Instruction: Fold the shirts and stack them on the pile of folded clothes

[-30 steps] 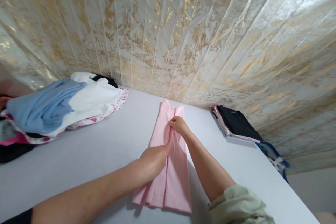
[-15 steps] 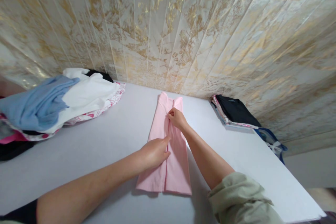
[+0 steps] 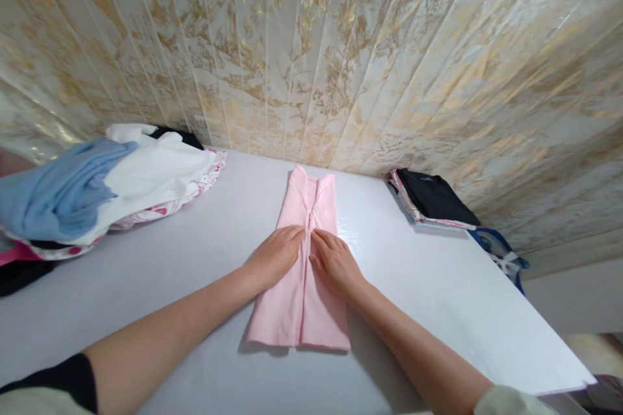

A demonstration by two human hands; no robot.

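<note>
A pink garment (image 3: 322, 318), its sides folded in so two edges meet along a middle line, lies lengthwise on the white table (image 3: 195, 324). My left hand (image 3: 278, 255) rests on its left panel, fingers stretched toward the middle line. On the right panel lies my right hand (image 3: 335, 260), fingers extended and touching the cloth close to the same line. Both hands press flat and hold nothing. Part of the garment's middle is hidden under them.
A loose heap of clothes, with a blue piece (image 3: 58, 188) and a white piece (image 3: 150, 175), sits at the left. Folded clothes topped by a black one (image 3: 435, 196) form a stack at the back right. Beside it is a blue-edged bag (image 3: 501, 253). A gold-patterned curtain (image 3: 302, 58) hangs behind.
My right hand has let go of its pinch near the garment's top and come down to lie flat. My left hand has moved up a little, fingers now laid on the cloth.
</note>
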